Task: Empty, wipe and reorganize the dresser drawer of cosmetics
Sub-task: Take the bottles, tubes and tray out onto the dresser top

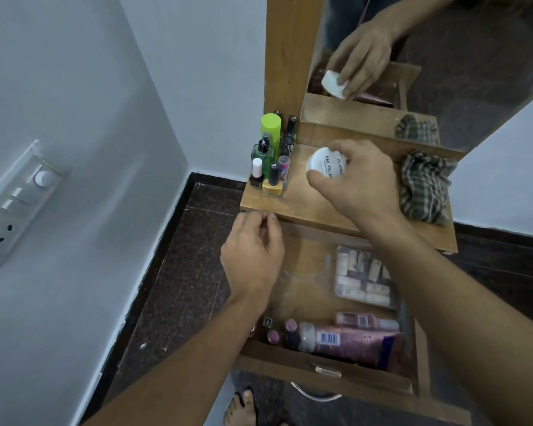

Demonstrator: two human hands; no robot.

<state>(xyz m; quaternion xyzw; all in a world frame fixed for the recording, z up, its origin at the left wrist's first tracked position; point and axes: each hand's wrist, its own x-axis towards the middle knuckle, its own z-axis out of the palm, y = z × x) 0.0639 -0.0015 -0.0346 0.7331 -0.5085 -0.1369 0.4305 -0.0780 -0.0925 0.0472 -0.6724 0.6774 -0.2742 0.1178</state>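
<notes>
Right hand (360, 182) is wrapped around the white jar (325, 166), holding it over the table (305, 204) just right of the bottle cluster (271, 155). My guess is it's getting parked there to clear the open drawer (290, 361). Left hand (253, 253) hangs loosely curled over the drawer's far left corner and looks empty. The pink tube (351, 341) and clear box (363, 278) in the drawer are blurry, and fingers hide part of the jar label.

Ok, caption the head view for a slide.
Right hand holds a white tub over the dresser top; left hand hovers above the open drawer.
</notes>
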